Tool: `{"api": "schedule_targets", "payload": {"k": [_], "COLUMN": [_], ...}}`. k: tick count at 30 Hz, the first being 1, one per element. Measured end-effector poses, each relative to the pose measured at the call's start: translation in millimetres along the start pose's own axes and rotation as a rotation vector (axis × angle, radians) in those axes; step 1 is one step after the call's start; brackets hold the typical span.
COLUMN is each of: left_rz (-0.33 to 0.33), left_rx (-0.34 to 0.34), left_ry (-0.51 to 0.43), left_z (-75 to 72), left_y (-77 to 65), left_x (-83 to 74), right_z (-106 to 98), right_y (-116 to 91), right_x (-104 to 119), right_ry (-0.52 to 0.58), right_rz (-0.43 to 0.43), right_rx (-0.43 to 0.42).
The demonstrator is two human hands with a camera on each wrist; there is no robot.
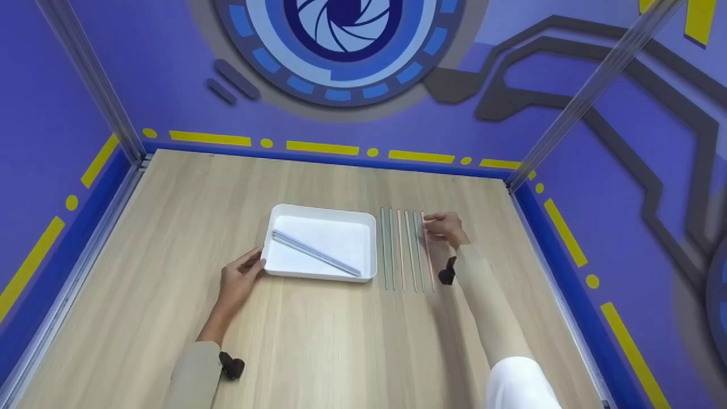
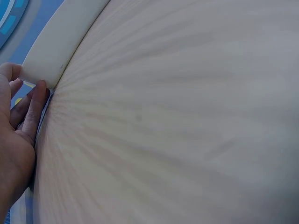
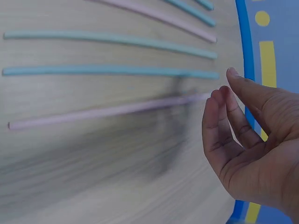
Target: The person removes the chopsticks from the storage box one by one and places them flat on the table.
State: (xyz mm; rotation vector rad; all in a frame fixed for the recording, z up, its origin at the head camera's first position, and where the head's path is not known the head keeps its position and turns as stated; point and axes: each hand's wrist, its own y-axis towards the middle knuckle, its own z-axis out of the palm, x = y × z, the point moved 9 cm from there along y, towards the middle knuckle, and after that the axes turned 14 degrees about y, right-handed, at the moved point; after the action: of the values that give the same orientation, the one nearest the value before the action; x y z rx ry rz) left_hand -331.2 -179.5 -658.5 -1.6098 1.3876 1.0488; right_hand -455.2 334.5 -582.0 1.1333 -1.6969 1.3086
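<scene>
A white rectangular tray (image 1: 341,230) lies on the table with a few bluish-grey straws (image 1: 318,254) slanting across its floor. My left hand (image 1: 239,278) touches the tray's near left corner from outside. In the left wrist view, fairly straight fingers (image 2: 35,112) meet the tray's wall (image 2: 58,44). To the right of the tray, several blue, green and pink straws stand in a row. Over the far end of the rightmost pink straw (image 3: 93,114), my right hand (image 1: 446,227) has its thumb and fingertips apart, nothing visibly pinched between them.
A light wood tabletop (image 1: 318,335) spreads around the tray. Purple panels (image 1: 170,113) enclose the back and both sides, with metal posts (image 1: 96,85) at the corners. Beside the pink straw, a blue straw (image 3: 112,70) and a green straw (image 3: 112,39) lie roughly parallel.
</scene>
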Motion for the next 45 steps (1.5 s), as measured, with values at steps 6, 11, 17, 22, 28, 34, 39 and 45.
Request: {"api": "schedule_targets", "payload": {"k": [6,11,17,22,28,34,39,45], "left_rz": [-0.008,-0.011,-0.003,0.009,0.023,0.016,0.004,0.004], "left_rx": [-0.006,-0.012,-0.022,-0.031,-0.034,-0.025,-0.038,-0.042], "left_ry": [-0.006,-0.006,0.0,0.027,0.039,0.039,0.054,0.064], "left_z": [-0.1,-0.4,-1.0,-2.7,-2.9,-1.9,-2.9,-3.3], "left_y": [1.1,1.1,1.0,-0.2,0.0,0.5,0.6,2.6], "left_x": [0.6,-0.3,0.2,-2.2,-3.2,-2.2,-1.0,-1.0], "right_z": [46,94,160,217,265,296,309,314], "right_y": [-1,-1,-5,-9,-14,-17,-21,-24], "right_x": [26,42,53,50,37,29,31,32], "right_ry": [-0.083,-0.118,-0.144,-0.169,-0.161,-0.2,-0.253,-0.304], "right_rz": [-0.048,-0.068,-0.077,-0.084,-0.083,-0.149,-0.209,-0.248], "right_rx": [0.117,0.199,0.312,0.445,0.508,0.499,0.476,0.444]}}
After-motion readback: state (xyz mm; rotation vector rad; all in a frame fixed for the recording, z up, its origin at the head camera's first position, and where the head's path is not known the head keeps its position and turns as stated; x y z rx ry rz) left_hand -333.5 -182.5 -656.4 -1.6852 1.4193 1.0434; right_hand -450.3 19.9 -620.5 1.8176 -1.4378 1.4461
